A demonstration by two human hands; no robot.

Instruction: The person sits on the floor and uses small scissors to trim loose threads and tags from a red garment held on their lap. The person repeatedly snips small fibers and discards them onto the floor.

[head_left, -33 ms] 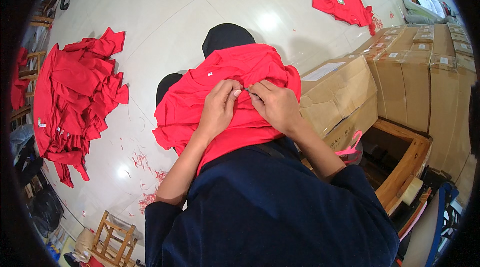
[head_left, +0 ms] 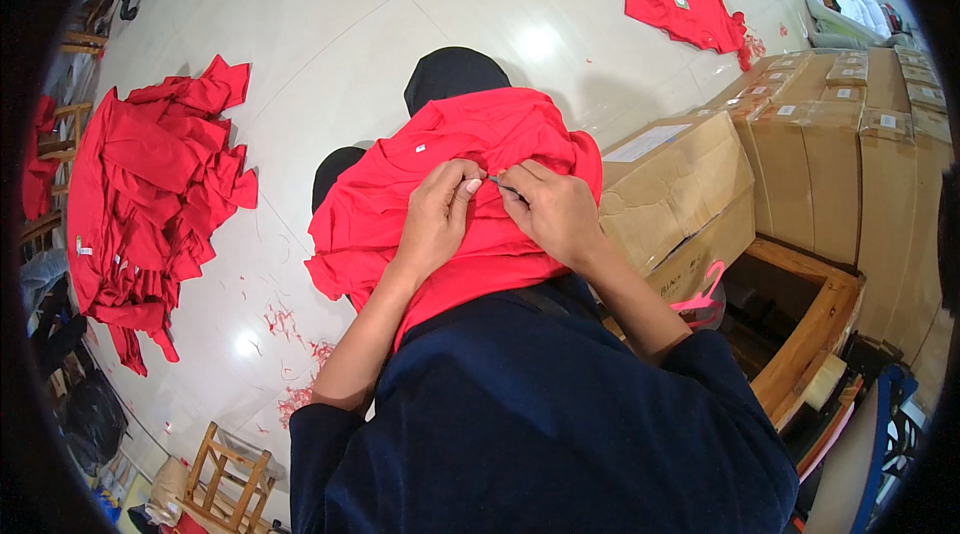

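A red garment [head_left: 370, 234] lies bunched over my lap and knees, with a small white label [head_left: 420, 147] on its upper part. My left hand [head_left: 437, 219] is closed in a pinch on the cloth near the middle. Close beside it, my right hand [head_left: 552, 214] grips a thin dark metal tool [head_left: 508, 188], whose tip points toward the left fingertips. Too little of the tool shows to tell its exact kind. The fingertips of both hands nearly meet over the cloth.
To the left lies a heap of red garments [head_left: 150, 204]. One more red garment [head_left: 695, 14] is on the floor at far right. Cardboard boxes [head_left: 680, 189] stand at my right, beside a wooden frame [head_left: 800, 374] and pink hanger [head_left: 708, 286]. Red thread scraps [head_left: 283, 322] litter the floor near a wooden stool [head_left: 225, 474].
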